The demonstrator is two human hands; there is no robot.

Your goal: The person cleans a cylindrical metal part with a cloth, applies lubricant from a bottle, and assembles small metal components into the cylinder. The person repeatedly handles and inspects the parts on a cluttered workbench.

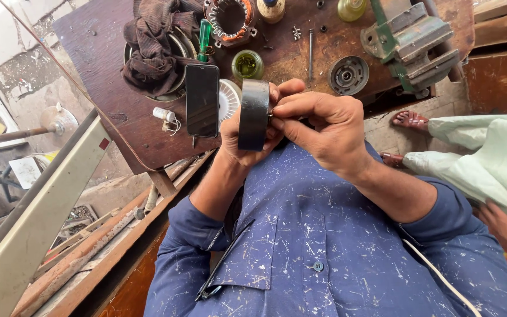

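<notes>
1. Black metal ring [254, 114]: one, held edge-on in front of the chest, above the near edge of the wooden surface [107, 70].
2. Left hand [247, 138]: grip closed around the ring from below and behind, palm cupping its lower rim, thumb at its upper right edge.
3. Right hand [324, 126]: grip narrow, fingertips pinched together at the ring's right rim, touching both the ring and the left thumb. What the fingertips pinch is too small to tell.
4. Blue shirt [324, 246]: one, flecked with pale marks, covering both forearms up to the cuffs.
5. Phone [202, 100]: one, black, lying flat on the surface just left of the ring. A white slotted disc [230, 98] shows between phone and ring.
6. Jars: one green glass jar [247, 64] stands behind the ring.
7. Motor parts: one stator with copper windings [230, 20] at the far edge; one grey round end plate [348, 75] to the right.
8. Green bench vise [412, 41]: one, at the far right corner of the surface.
9. Dark cloth [156, 44]: one, heaped over a metal bowl, with a green-handled screwdriver [205, 38] beside it.
10. Another person: two sandalled feet [409, 120] and pale green clothing at the right, well apart from the ring.
</notes>
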